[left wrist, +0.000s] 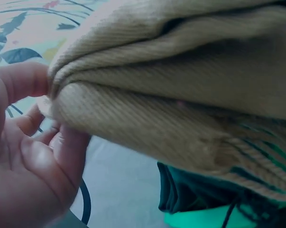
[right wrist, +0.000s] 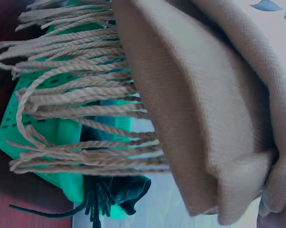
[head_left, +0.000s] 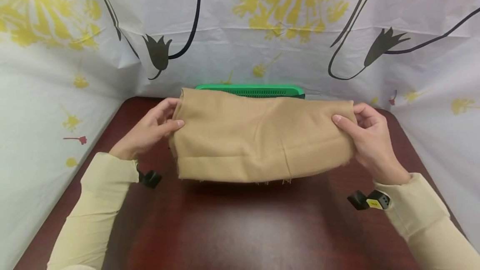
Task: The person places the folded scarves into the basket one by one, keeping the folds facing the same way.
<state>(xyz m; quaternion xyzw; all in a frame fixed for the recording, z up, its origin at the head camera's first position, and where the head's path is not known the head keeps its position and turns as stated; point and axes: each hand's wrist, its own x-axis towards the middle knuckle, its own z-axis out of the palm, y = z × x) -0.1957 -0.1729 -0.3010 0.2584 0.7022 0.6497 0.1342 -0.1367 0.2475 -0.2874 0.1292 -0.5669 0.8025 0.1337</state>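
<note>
A tan scarf, folded into several layers, is held up lengthwise above the table. My left hand pinches its left end, thumb in front and fingers behind. At the other end my right hand grips the cloth the same way, with the thumb on the near face. The left wrist view shows the scarf's stacked folds between my thumb and fingers. Twisted fringe hangs from the scarf in the right wrist view, where little of my right hand shows.
Behind the scarf, at the table's back edge, stands a green plastic basket, mostly hidden. A dark fringed cloth lies in it and hangs over the rim. White patterned sheeting encloses the back and sides of the dark red table.
</note>
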